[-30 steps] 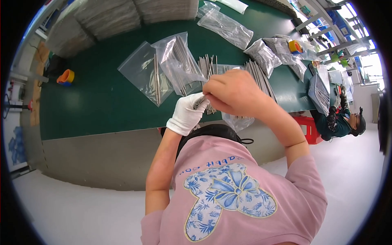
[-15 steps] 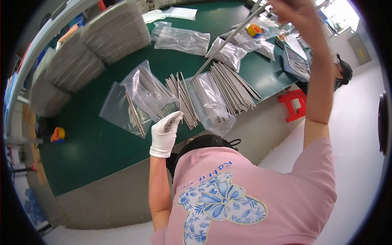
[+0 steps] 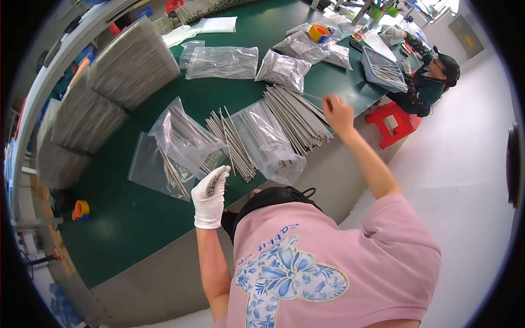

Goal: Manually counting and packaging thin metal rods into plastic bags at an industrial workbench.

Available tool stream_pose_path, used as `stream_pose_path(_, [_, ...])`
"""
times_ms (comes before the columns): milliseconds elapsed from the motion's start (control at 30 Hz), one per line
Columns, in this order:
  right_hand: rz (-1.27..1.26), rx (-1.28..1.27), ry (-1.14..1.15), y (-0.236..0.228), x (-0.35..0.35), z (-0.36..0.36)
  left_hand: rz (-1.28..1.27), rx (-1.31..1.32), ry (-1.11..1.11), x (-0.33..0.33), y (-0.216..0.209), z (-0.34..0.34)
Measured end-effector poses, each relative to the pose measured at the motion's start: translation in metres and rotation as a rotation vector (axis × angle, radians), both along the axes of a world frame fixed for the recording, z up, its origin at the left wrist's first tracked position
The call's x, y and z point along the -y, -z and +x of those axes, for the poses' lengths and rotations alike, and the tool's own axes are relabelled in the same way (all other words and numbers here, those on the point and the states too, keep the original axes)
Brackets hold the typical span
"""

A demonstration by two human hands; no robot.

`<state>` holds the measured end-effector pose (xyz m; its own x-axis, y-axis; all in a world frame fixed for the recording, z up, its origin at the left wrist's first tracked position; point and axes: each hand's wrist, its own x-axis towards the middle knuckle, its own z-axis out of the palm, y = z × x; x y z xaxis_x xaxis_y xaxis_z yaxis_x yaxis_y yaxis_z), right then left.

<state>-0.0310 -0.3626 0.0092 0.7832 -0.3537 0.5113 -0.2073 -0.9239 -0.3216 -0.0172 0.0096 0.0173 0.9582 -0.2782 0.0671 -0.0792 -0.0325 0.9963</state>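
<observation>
My bare right hand (image 3: 339,116) is closed on a thin metal rod (image 3: 311,97) at the right end of a fanned pile of grey metal rods (image 3: 295,120). The rod points left across the pile's far ends. My left hand (image 3: 210,198), in a white glove, has its fingers pressed together at the table's near edge; what they hold, if anything, is hidden. Near its fingertips lie a smaller bunch of rods (image 3: 234,145) and a clear plastic bag (image 3: 188,134) with rods inside. Between the two rod piles lies another clear bag (image 3: 268,139) holding rods.
Filled silvery bags (image 3: 283,70), a flat clear bag (image 3: 221,62) and a tape roll (image 3: 319,33) lie farther back on the green table (image 3: 136,218). Wrapped stacks (image 3: 134,63) stand left. At right are a bin of rods (image 3: 383,68), a co-worker (image 3: 424,82) and a red stool (image 3: 392,123).
My right hand has come down from high at the upper right to beside the fanned pile. The rod it held raised is now low. My left hand has barely moved.
</observation>
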Motion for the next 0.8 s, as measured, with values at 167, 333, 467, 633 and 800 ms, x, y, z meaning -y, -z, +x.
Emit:
stream_pose_path(167, [0.217,-0.143,0.352,0.091,0.004,-0.043,0.016,0.007,0.005,-0.001,0.002,0.001])
stream_pose_path(333, [0.219,-0.339,0.37,0.121,-0.006,-0.036,0.031,0.015,0.002,-0.002,0.0,0.0])
stream_pose_path(467, [0.33,-0.218,0.142,0.074,-0.034,-0.003,0.008,0.036,-0.007,0.001,0.002,-0.001])
stream_pose_path(633, [0.749,-0.015,-0.725,-0.044,-0.161,0.017,0.044,0.076,0.017,0.001,0.009,0.0])
stream_pose_path(800, [0.316,-0.019,-1.198,-0.072,-0.218,0.027,0.168,0.066,-0.026,-0.006,0.007,-0.008])
